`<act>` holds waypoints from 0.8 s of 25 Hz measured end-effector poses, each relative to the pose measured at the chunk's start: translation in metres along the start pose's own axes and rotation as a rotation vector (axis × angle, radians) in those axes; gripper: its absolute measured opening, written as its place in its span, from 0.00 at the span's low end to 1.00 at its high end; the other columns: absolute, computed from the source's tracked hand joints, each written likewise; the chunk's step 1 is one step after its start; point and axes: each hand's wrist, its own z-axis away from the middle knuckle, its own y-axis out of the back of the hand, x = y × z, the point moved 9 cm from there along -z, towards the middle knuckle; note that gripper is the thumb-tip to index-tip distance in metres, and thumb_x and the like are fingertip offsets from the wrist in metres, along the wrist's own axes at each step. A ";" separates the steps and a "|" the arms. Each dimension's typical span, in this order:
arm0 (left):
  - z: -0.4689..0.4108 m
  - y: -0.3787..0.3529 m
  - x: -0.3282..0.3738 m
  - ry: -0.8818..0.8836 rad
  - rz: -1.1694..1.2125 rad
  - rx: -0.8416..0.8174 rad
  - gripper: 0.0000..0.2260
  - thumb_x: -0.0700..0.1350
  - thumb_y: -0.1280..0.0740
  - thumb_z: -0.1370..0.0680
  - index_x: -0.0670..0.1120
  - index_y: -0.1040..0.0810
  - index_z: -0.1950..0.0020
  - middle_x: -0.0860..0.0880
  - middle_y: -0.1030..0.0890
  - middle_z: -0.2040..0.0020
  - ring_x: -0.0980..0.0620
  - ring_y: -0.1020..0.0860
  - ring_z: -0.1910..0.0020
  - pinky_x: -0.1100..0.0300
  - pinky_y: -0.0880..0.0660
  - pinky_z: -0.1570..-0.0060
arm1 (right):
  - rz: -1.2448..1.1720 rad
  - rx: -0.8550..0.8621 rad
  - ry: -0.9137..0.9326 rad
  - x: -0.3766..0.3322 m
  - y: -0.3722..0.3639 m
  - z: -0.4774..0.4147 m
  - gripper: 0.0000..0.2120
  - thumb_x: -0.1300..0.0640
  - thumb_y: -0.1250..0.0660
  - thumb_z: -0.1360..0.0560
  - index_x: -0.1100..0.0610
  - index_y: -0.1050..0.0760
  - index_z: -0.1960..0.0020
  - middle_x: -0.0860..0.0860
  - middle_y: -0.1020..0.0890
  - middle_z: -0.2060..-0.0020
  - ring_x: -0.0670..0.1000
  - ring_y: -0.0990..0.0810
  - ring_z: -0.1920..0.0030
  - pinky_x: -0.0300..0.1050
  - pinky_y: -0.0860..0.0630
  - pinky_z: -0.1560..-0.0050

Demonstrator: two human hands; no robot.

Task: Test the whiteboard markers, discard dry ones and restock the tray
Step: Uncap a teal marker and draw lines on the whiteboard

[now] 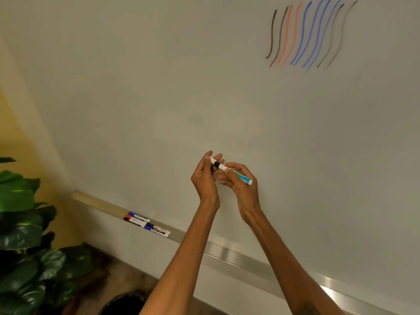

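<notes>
Marker [221, 167]: white barrel with a black band and a teal-printed label; held on a slant between both hands, just in front of the whiteboard [204, 87]; one end points to ten o'clock, the other to four o'clock; whether its cap is fully seated cannot be told
Left hand [205, 178]: at the marker's ten-o'clock end; fingers curled, thumb and fingertips pinching the white part beyond the black band
Right hand [242, 187]: at four o'clock of the left hand, just beside it; fingers wrapped round the labelled part of the barrel, whose end juts out on the four-o'clock side
Test strokes [306, 32]: wavy lines in black, red and blue on the board; at one o'clock from the hands, well apart
Tray [231, 253]: metal ledge along the board's lower edge; runs from eight o'clock to five o'clock, passing behind both forearms
Tray markers [146, 222]: several with blue, red and black caps, lying lengthwise on the tray and touching one another; at eight o'clock from the hands, well apart from them
Plant [22, 223]: broad green leaves at the view's nine-o'clock edge, before a yellow wall [13, 133]
Bin [122, 303]: dark round rim at the bottom edge, at seven o'clock from the hands
</notes>
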 end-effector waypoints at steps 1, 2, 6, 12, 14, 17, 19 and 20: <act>0.000 0.006 0.000 0.005 -0.005 0.008 0.14 0.45 0.41 0.15 0.42 0.21 0.35 0.44 0.14 0.46 0.48 0.15 0.47 0.52 0.20 0.43 | 0.026 0.008 0.010 0.003 -0.003 0.002 0.08 0.60 0.31 0.23 0.59 0.22 0.44 0.57 0.15 0.52 0.56 0.14 0.55 0.46 0.17 0.51; 0.001 0.014 0.000 0.008 -0.003 0.021 0.14 0.45 0.41 0.15 0.42 0.21 0.35 0.45 0.14 0.46 0.48 0.15 0.47 0.53 0.20 0.44 | 0.054 0.015 0.024 0.007 -0.007 0.004 0.07 0.60 0.31 0.23 0.57 0.22 0.45 0.57 0.15 0.51 0.55 0.14 0.55 0.46 0.17 0.51; 0.000 0.044 -0.002 0.026 0.047 0.101 0.14 0.46 0.39 0.16 0.41 0.21 0.37 0.44 0.14 0.48 0.46 0.15 0.48 0.55 0.19 0.46 | 0.119 0.023 0.052 0.020 -0.024 0.015 0.06 0.58 0.29 0.25 0.53 0.21 0.49 0.54 0.15 0.54 0.52 0.14 0.57 0.40 0.18 0.53; 0.009 0.098 -0.015 0.077 0.054 0.261 0.12 0.45 0.37 0.17 0.41 0.19 0.39 0.46 0.13 0.54 0.47 0.15 0.51 0.56 0.18 0.48 | 0.138 0.015 -0.017 0.057 -0.048 0.029 0.06 0.60 0.30 0.24 0.59 0.19 0.48 0.52 0.14 0.60 0.51 0.14 0.60 0.40 0.18 0.55; 0.011 0.117 -0.017 0.090 0.052 0.300 0.10 0.45 0.36 0.18 0.44 0.18 0.42 0.47 0.13 0.55 0.48 0.15 0.52 0.58 0.18 0.51 | 0.145 0.020 -0.042 0.072 -0.058 0.037 0.06 0.60 0.30 0.24 0.60 0.19 0.47 0.52 0.14 0.61 0.51 0.14 0.61 0.40 0.18 0.56; 0.009 0.154 -0.014 0.071 -0.030 0.318 0.10 0.45 0.36 0.18 0.43 0.17 0.42 0.45 0.13 0.54 0.48 0.15 0.53 0.58 0.18 0.51 | 0.140 -0.016 -0.094 0.102 -0.076 0.048 0.08 0.58 0.29 0.24 0.60 0.19 0.46 0.54 0.14 0.58 0.52 0.14 0.59 0.42 0.17 0.54; 0.005 0.186 -0.014 0.085 -0.092 0.321 0.11 0.44 0.36 0.18 0.42 0.18 0.40 0.43 0.14 0.53 0.46 0.15 0.53 0.55 0.18 0.48 | 0.124 -0.095 -0.195 0.131 -0.089 0.058 0.12 0.56 0.29 0.24 0.61 0.20 0.44 0.56 0.14 0.54 0.56 0.14 0.56 0.48 0.17 0.51; 0.004 0.204 -0.015 0.098 -0.102 0.340 0.11 0.44 0.36 0.17 0.42 0.18 0.39 0.43 0.14 0.53 0.45 0.16 0.52 0.54 0.19 0.47 | 0.104 -0.137 -0.262 0.148 -0.096 0.066 0.13 0.55 0.28 0.24 0.60 0.20 0.42 0.57 0.15 0.52 0.57 0.14 0.55 0.50 0.17 0.49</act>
